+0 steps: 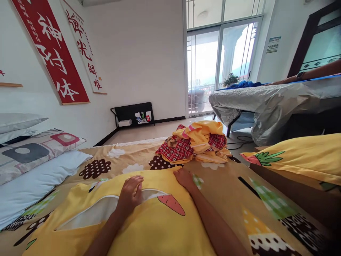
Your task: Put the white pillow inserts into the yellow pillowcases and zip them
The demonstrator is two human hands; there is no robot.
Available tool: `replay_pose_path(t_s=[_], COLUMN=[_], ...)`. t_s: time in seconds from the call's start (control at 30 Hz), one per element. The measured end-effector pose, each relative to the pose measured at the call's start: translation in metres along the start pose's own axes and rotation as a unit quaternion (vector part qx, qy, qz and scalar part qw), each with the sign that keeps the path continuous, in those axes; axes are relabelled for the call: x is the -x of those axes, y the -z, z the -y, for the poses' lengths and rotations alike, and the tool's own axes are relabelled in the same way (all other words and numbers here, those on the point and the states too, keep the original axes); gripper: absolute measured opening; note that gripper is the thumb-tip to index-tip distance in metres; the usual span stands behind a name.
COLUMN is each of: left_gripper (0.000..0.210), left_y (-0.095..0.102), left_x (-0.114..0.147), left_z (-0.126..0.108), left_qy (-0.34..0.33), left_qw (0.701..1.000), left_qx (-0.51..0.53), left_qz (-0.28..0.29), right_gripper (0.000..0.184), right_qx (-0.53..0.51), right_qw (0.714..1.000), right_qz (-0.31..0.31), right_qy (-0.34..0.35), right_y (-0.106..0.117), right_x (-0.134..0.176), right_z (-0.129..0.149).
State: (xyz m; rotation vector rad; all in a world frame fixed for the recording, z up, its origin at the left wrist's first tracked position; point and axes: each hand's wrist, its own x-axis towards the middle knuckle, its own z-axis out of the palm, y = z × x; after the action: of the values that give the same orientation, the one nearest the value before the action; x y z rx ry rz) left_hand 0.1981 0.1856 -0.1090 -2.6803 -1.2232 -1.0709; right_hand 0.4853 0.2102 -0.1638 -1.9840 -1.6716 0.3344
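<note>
A yellow pillowcase [157,227] with a carrot print lies on the bed in front of me. Its long zipped slit [90,215] gapes, showing white filling or lining inside. My left hand [130,192] is over the middle of this slit, fingers loosely bent, with a gap between thumb and forefinger; nothing shows in them. At the far right corner, my right hand [184,179] has its fingers curled over the pillowcase edge. Just beyond it sits a crumpled heap of yellow and red plaid cloth [197,142].
Pillows [39,153] are stacked at the left. Another yellow printed cloth piece [298,156] is at the right. A table with a silvery cover [269,103] stands behind, with another person's arm [314,73] on it. A low black rack [133,115] stands by the wall.
</note>
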Motion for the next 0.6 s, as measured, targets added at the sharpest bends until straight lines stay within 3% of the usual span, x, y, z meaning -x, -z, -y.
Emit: replay_pose_path(t_s=[0.03,0.13,0.23,0.33,0.47,0.6], left_gripper=[0.035,0.034,0.042,0.043,0.041,0.038], left_y=[0.012,0.034,0.032,0.02,0.018,0.023], left_x=[0.005,0.025,0.044,0.056,0.055,0.026], left_z=[-0.016,-0.061,-0.084,-0.085,-0.084,-0.097], left_qy=[-0.032,-0.118,-0.151,-0.129,-0.082,-0.021], left_qw=[0.999,0.983,0.964,0.957,0.958,0.944], left_qx=[0.008,0.003,-0.025,-0.025,0.001,-0.042], left_qz=[0.011,0.138,0.218,0.258,0.275,0.326], right_gripper=[0.039,0.039,0.042,0.047,0.036,0.036], right_qx=[-0.006,-0.038,-0.058,-0.006,0.068,0.085], right_qw=[1.0,0.994,0.967,0.942,0.967,0.983], right_qz=[-0.013,-0.006,0.055,0.086,0.026,-0.042], right_qy=[0.012,0.106,0.241,0.323,0.244,0.16], right_y=[0.007,0.026,0.03,0.018,0.01,0.023], right_x=[0.004,0.021,0.046,0.066,0.068,0.06], right_z=[0.006,0.032,0.06,0.081,0.088,0.082])
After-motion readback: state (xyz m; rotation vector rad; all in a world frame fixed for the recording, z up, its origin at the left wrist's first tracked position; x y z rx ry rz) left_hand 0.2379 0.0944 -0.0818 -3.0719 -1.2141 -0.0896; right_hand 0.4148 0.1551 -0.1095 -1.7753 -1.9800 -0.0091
